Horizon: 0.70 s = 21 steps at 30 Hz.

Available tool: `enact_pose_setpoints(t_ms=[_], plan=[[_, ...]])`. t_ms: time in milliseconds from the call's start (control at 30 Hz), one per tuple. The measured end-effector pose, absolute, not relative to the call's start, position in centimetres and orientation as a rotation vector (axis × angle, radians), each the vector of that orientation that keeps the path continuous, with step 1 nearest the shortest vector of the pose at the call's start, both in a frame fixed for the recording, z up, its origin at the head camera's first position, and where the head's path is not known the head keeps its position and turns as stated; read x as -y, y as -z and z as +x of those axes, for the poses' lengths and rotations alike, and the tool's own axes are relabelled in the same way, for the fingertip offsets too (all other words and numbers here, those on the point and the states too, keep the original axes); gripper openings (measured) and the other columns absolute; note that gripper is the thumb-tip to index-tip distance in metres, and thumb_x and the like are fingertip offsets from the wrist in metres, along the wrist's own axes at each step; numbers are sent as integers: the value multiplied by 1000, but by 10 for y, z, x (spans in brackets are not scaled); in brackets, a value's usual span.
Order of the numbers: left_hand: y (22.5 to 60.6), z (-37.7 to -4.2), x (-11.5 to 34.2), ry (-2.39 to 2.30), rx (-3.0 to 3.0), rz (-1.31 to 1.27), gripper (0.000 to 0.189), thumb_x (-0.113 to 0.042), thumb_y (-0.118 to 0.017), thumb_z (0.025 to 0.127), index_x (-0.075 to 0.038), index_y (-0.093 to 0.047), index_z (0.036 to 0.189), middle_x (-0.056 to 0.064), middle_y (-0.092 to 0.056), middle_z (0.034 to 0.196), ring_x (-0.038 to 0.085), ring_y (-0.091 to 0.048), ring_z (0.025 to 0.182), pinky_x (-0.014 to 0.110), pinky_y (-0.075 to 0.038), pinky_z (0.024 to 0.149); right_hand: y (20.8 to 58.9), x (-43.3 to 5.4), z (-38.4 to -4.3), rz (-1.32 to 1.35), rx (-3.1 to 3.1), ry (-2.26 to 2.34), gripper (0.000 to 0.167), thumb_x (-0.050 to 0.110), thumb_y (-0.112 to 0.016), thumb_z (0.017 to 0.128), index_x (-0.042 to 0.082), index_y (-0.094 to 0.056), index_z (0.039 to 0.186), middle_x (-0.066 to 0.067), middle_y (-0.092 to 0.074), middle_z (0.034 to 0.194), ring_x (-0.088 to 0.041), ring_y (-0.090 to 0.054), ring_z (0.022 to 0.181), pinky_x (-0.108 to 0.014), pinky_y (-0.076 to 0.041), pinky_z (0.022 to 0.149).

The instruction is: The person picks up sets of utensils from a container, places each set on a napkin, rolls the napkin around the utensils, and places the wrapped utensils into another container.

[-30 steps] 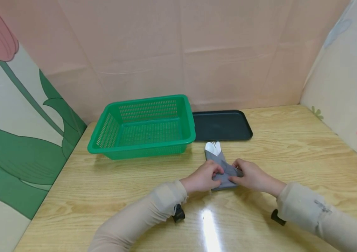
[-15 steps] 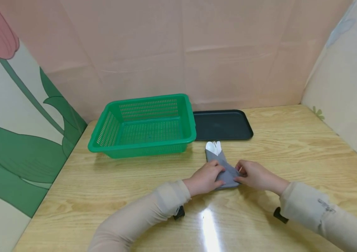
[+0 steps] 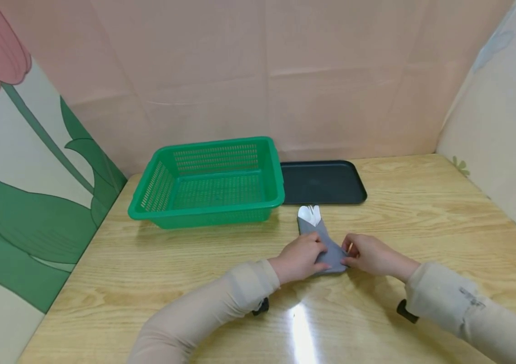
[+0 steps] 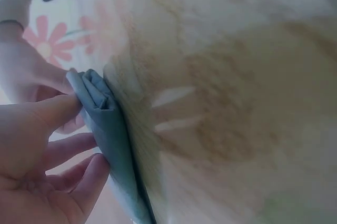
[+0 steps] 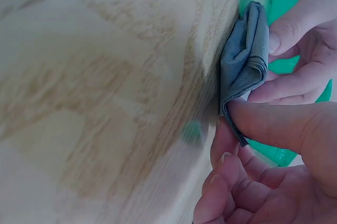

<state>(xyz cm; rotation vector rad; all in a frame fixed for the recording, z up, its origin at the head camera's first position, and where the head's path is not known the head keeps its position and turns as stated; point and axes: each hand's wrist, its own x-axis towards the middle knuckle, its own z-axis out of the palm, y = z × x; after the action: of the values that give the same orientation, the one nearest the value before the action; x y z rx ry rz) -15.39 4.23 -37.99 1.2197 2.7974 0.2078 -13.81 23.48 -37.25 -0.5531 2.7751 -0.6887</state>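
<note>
A grey cloth napkin [image 3: 332, 257] lies folded on the table as a slanted pouch. White cutlery, with a spoon [image 3: 304, 214] and a fork [image 3: 311, 212], sticks out of its far end. My left hand [image 3: 299, 257] presses on the napkin's left side, thumb and fingertips spread over the cloth. At the right side, my right hand [image 3: 368, 255] pinches a corner between thumb and fingers. The right wrist view shows the layered folds of the napkin [image 5: 243, 58] and the pinched corner hanging below the thumb. From the left wrist, the napkin [image 4: 118, 139] appears as a thick folded edge under the fingertips.
A green plastic basket [image 3: 212, 217] stands at the back left of the wooden table [image 3: 422, 202]. Partly behind its right side lies a black tray [image 3: 324, 182]. Fabric with printed flowers hangs along the sides, and plain pink cloth hangs at the back.
My right hand has shifted slightly right, drawing the napkin's corner outward. The left hand's fingers have spread flatter over the cloth. The napkin's near part looks smoother than before.
</note>
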Motion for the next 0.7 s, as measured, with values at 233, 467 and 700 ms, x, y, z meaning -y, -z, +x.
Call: enact_pose_setpoints(t_ms=[233, 467, 700], plan=[[378, -153, -44, -166, -2799, 1202, 40, -42, -59, 89, -16, -62, 121, 0, -57, 124, 13, -54, 110, 19, -44, 91, 374, -235, -139, -557, -2770, 662, 19, 14, -71, 80, 4, -55, 84, -1, -56, 69, -9, -47, 60, -23, -37, 54], [380, -153, -47, -55, -2816, 1226, 45, -45, -56, 90, -16, -59, 126, -2, -57, 130, 11, -52, 117, 21, -40, 97, 376, -236, -139, -537, -2756, 664, 18, 13, -70, 80, 4, -55, 84, -1, -56, 70, -9, -46, 61, -23, -37, 55], [383, -150, -53, 80, -2859, 1209, 48, -52, -51, 90, -19, -59, 125, -5, -57, 129, 8, -52, 118, 20, -40, 96, 375, -236, -139, -523, -2744, 671, 18, 12, -70, 81, 3, -55, 86, -1, -56, 70, -9, -46, 61, -23, -37, 55]])
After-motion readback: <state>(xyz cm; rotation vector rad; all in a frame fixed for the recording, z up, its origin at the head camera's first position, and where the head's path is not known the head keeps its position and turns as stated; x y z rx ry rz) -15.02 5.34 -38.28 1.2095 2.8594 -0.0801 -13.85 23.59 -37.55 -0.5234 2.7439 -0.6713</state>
